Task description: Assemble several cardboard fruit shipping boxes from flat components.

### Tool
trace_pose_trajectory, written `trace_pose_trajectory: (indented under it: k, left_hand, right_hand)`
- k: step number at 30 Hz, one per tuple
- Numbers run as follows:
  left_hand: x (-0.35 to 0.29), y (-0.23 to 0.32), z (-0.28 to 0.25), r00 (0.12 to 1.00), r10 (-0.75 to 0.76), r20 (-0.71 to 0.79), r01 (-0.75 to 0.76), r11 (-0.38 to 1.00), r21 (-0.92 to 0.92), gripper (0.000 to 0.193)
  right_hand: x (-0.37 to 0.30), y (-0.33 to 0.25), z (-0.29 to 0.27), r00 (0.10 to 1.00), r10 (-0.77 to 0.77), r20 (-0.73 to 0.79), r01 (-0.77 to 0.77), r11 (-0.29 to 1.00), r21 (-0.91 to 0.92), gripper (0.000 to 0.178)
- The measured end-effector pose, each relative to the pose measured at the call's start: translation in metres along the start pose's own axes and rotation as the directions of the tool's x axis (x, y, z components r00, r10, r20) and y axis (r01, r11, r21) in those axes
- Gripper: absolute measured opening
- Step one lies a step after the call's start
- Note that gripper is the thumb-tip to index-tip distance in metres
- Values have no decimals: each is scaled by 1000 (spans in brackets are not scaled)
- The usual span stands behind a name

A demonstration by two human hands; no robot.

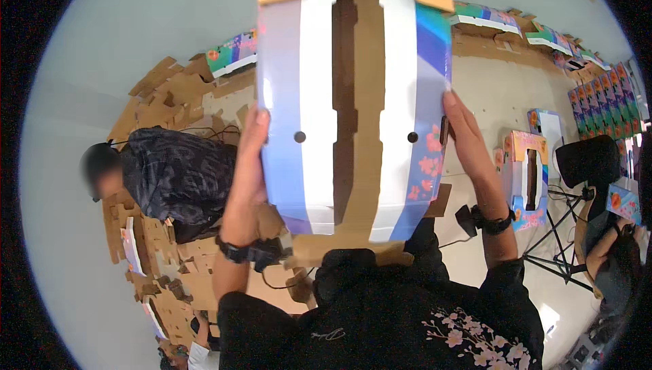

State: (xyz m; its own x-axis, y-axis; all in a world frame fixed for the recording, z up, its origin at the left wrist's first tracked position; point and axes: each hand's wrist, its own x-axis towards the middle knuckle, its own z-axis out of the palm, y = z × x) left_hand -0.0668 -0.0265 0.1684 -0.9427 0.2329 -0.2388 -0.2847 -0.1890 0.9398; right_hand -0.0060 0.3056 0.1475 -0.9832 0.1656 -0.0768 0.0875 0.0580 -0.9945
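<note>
Close in front of me, a large printed cardboard box is held up, filling the top middle of the view. It has white inner panels, blue and purple sides with pink flowers, and orange ends. A long gap runs down its middle, showing brown cardboard inside, and a dark round hole sits in each white panel. My left hand presses on its left side, its thumb along the edge. On the opposite side my right hand grips the box, some fingers hidden behind it. Both wrists wear black bands.
A similar open box stands on the floor at right, near a black chair and a stack of printed boxes. Flattened brown cardboard lies at left. A person in dark clothing bends there; another person's arm shows at far right.
</note>
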Motion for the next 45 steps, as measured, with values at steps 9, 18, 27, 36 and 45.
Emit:
trace_pose_trajectory:
  k: [9, 18, 27, 36, 45]
  left_hand:
    - [1, -107, 13, 966, -254, -41, 244, 955, -166, 57]
    - [-4, -105, 4, 925, 311, -219, -64, 695, 716, 69]
    - [-60, -68, 17, 814, 92, 574, -579, 51, 814, 91]
    - [-35, -91, 16, 691, 539, 481, -647, 165, 745, 60]
    - [-95, -96, -17, 836, 544, 79, -151, 88, 985, 74]
  right_hand:
    - [-21, 93, -4, 1000, 5, 19, -5, 1000, -11, 54]
    - [-16, 127, 0, 992, 123, -41, -121, 992, 44, 50]
    - [-76, 64, 17, 913, -337, 229, 405, 687, -604, 83]
    - [-48, 81, 8, 825, -501, 263, 484, 384, -787, 82]
    - [-115, 88, -18, 985, -109, -134, -22, 691, -723, 81]
